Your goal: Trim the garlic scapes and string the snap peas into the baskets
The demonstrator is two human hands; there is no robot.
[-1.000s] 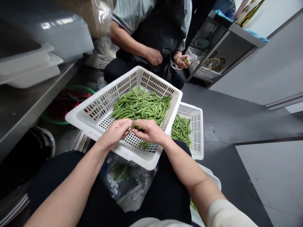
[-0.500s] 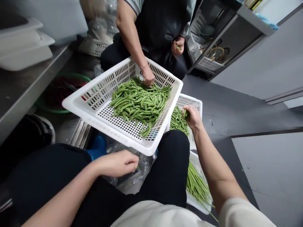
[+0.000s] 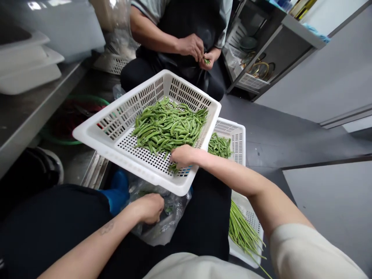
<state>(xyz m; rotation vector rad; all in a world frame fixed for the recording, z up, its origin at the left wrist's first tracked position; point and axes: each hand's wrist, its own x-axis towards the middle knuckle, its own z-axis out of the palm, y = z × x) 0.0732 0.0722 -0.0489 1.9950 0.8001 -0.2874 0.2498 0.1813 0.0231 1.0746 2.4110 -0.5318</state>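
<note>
A white slotted basket (image 3: pixel 95 133) sits tilted over my knee, with a heap of green pea pods (image 3: pixel 171 126) inside. Reaching over its right rim, my right hand (image 3: pixel 184 155) has its fingers curled down on a few pods near the basket's near end; the fingertips are partly hidden. My left hand (image 3: pixel 152 207) is closed above a clear plastic bag (image 3: pixel 165 228) between my legs. Whatever it may hold is out of sight. A second white basket (image 3: pixel 240 143) on the right, lower down, also contains pea pods.
Opposite me, a person's two hands (image 3: pixel 197 52) meet around a green pod. Long green stems (image 3: pixel 242 230) lie in another white basket by my right leg. A metal shelf (image 3: pixel 261 58) stands back right; a steel counter (image 3: pixel 43 93) and green basin (image 3: pixel 72 141) are left.
My right hand has moved from over the lower basket into the upper one. My left hand has shifted slightly down and left. The other person's hand has left the pods and joined their other hand.
</note>
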